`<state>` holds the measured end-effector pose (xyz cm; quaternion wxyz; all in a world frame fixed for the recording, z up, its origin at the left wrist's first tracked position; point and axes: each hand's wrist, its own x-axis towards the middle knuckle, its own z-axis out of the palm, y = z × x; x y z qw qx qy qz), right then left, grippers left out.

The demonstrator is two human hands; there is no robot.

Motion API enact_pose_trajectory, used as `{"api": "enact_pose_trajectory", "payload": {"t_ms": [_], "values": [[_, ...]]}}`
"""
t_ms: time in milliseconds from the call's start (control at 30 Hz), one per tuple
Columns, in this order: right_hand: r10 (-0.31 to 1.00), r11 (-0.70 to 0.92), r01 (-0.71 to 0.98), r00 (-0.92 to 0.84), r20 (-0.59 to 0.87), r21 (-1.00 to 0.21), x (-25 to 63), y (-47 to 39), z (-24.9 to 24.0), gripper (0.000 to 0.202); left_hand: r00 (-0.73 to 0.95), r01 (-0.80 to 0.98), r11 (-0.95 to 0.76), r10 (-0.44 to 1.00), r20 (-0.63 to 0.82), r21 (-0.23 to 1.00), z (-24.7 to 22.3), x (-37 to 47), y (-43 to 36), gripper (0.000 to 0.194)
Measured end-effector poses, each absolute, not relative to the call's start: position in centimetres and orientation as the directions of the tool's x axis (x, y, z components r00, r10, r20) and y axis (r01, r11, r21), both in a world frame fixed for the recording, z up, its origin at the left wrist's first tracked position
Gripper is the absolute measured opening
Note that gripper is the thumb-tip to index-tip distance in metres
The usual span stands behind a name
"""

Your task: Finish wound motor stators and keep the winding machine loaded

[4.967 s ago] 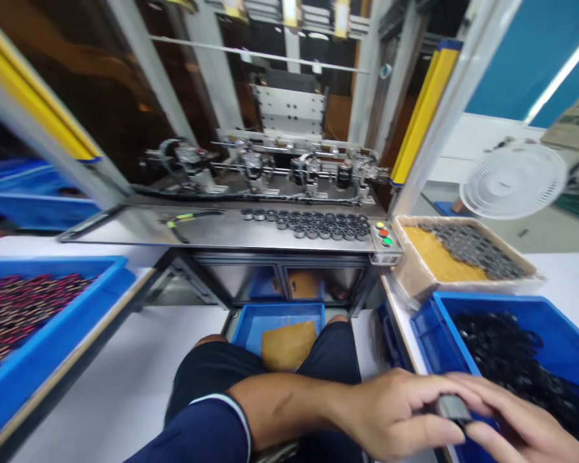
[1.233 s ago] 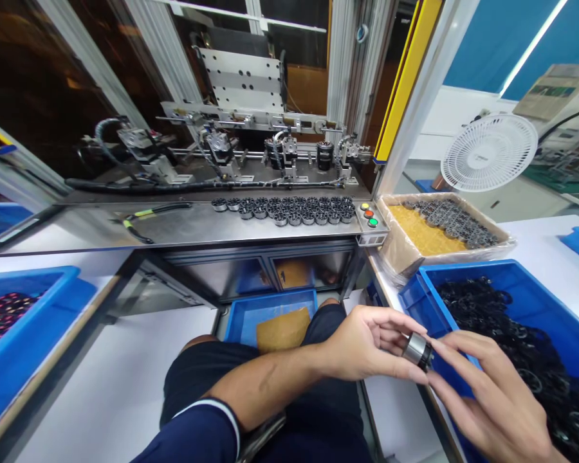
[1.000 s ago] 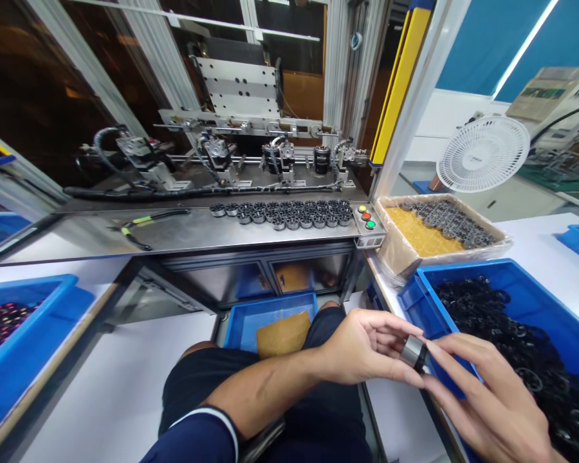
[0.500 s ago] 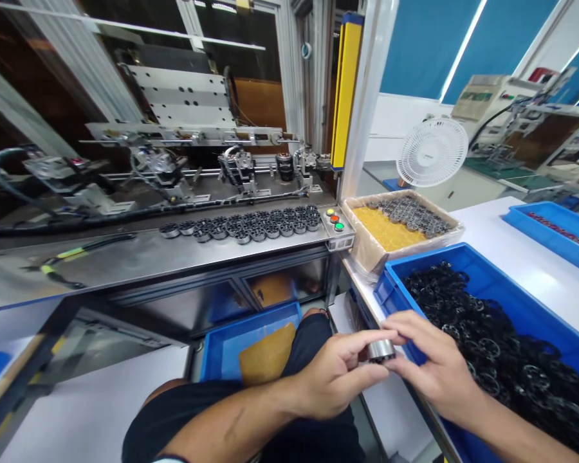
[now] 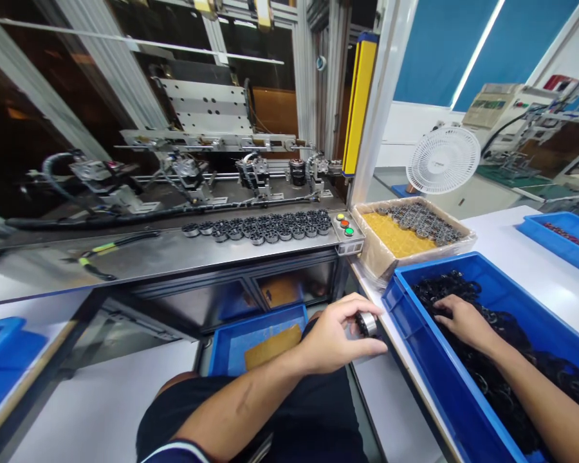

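My left hand (image 5: 335,337) is closed round a short metal ring (image 5: 367,323) with a dark inside, its thumb stretched out below it. The ring is tilted in the fingers, above the gap beside the table edge. My right hand (image 5: 466,325) reaches into a large blue bin (image 5: 431,344) on the right. Its thumb and forefinger are apart, at the surface of a heap of black plastic ring parts (image 5: 504,328). The fingertips touch the heap, and nothing shows held between them.
Rows of similar metal rings (image 5: 275,226) stand on the steel ledge, near a button box (image 5: 350,241). A lined carton (image 5: 374,247) holds more parts. Cable-type pliers-like tool with green marks (image 5: 106,247) lies left. Behind are machine fixtures, a yellow post (image 5: 357,106) and a white fan (image 5: 441,159).
My right hand has left the metal ring and moved right into the blue bin. My left hand keeps the ring, now turned and slightly higher. The view has shifted a little.
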<state>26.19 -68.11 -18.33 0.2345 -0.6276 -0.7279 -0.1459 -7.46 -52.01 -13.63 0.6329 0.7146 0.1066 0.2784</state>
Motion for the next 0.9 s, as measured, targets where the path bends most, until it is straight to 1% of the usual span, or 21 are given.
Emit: {"api": "enact_pose_trajectory", "payload": {"t_ms": [67, 133, 200, 300, 333, 367, 433, 467, 500, 567, 600, 667, 767, 833, 900], "values": [[0.825, 0.198, 0.979, -0.136, 0.548, -0.055, 26.0, -67.9, -18.3, 0.025, 0.804, -0.231, -0.302, 0.476, 0.356, 0.925, -13.4, -7.8, -52.0, 0.050], [0.806, 0.219, 0.975, -0.159, 0.570, -0.038, 26.0, -67.5, -17.3, 0.024, 0.794, -0.254, -0.362, 0.452, 0.407, 0.897, -13.1, -8.2, -51.9, 0.056], [0.783, 0.225, 0.974, -0.165, 0.600, -0.024, 26.1, -67.2, -15.4, 0.020, 0.793, -0.266, -0.352, 0.450, 0.411, 0.897, -12.7, -8.7, -51.7, 0.060], [0.738, 0.202, 0.979, -0.144, 0.659, -0.013, 24.6, -66.7, -12.1, 0.010, 0.799, -0.250, -0.308, 0.470, 0.376, 0.918, -12.1, -9.2, -51.5, 0.057], [0.731, 0.192, 0.981, -0.136, 0.669, -0.010, 23.4, -66.7, -11.0, 0.007, 0.805, -0.247, -0.280, 0.475, 0.357, 0.928, -12.0, -9.2, -51.5, 0.055], [0.731, 0.181, 0.983, -0.124, 0.671, -0.015, 21.7, -66.7, -10.1, 0.008, 0.814, -0.250, -0.228, 0.477, 0.332, 0.941, -12.0, -9.1, -51.6, 0.055], [0.763, 0.183, 0.982, -0.117, 0.635, -0.038, 17.3, -67.1, -8.6, 0.015, 0.847, -0.277, -0.039, 0.462, 0.263, 0.960, -12.1, -8.8, -52.0, 0.057], [0.782, 0.184, 0.976, -0.075, 0.618, -0.114, 14.9, -67.4, -8.2, 0.015, 0.866, -0.292, 0.091, 0.447, 0.223, 0.952, -12.3, -8.5, -52.3, 0.060], [0.794, 0.218, 0.957, -0.062, 0.604, -0.189, 12.6, -67.7, -7.9, 0.018, 0.885, -0.299, 0.224, 0.429, 0.181, 0.927, -12.5, -8.2, -52.6, 0.064], [0.791, 0.266, 0.925, -0.048, 0.610, -0.272, 9.0, -68.1, -7.9, 0.020, 0.919, -0.271, 0.434, 0.381, 0.097, 0.859, -12.9, -7.7, -53.3, 0.072], [0.778, 0.282, 0.915, -0.041, 0.626, -0.290, 7.7, -68.2, -8.0, 0.020, 0.933, -0.241, 0.504, 0.354, 0.056, 0.830, -13.0, -7.5, -53.7, 0.076], [0.754, 0.296, 0.906, -0.028, 0.656, -0.301, 6.5, -68.4, -8.5, 0.022, 0.951, -0.184, 0.581, 0.309, -0.006, 0.793, -13.0, -7.3, -54.4, 0.080], [0.732, 0.308, 0.907, -0.033, 0.681, -0.286, 6.4, -68.7, -8.8, 0.029, 0.959, -0.157, 0.620, 0.280, -0.031, 0.769, -12.8, -7.2, -55.3, 0.081], [0.721, 0.315, 0.914, -0.054, 0.691, -0.256, 6.5, -68.8, -8.7, 0.033, 0.954, -0.171, 0.598, 0.298, -0.020, 0.783, -12.7, -7.3, -55.6, 0.082], [0.716, 0.337, 0.913, -0.091, 0.692, -0.230, 6.5, -68.8, -8.5, 0.037, 0.940, -0.195, 0.541, 0.340, -0.001, 0.818, -12.6, -7.3, -55.6, 0.082]]}}
